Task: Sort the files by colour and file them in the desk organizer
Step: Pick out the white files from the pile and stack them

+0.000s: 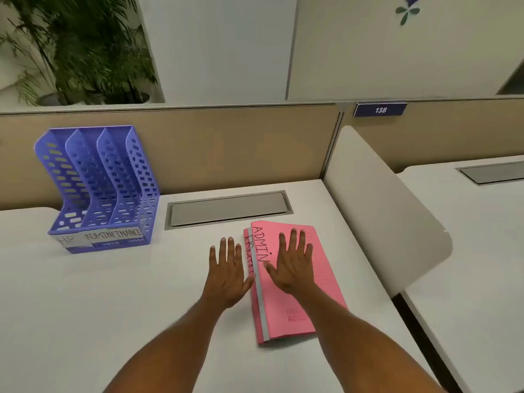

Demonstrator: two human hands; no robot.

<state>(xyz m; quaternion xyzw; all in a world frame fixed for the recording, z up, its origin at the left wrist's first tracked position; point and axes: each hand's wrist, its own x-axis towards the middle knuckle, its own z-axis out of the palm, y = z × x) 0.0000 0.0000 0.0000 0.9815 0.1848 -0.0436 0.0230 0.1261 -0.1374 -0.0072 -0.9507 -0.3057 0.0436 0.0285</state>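
A stack of pink files point(326, 282) lies on the white desk point(85, 307), right of centre; the top one reads ADMIN. My right hand point(292, 265) rests flat on the top file, fingers spread. My left hand point(228, 273) lies flat on the desk beside the stack's left edge, its thumb touching the files. A purple desk organizer point(99, 191) stands at the back left, its three upright slots holding nothing. Labels on its front read HR, ADMIN and FINANCE.
A grey cable hatch point(228, 208) is set into the desk behind the files. A beige partition point(226, 143) runs along the back, a white divider panel point(382, 217) on the right. A plant point(79, 46) stands beyond the partition. A neighbouring desk point(476, 251) lies right.
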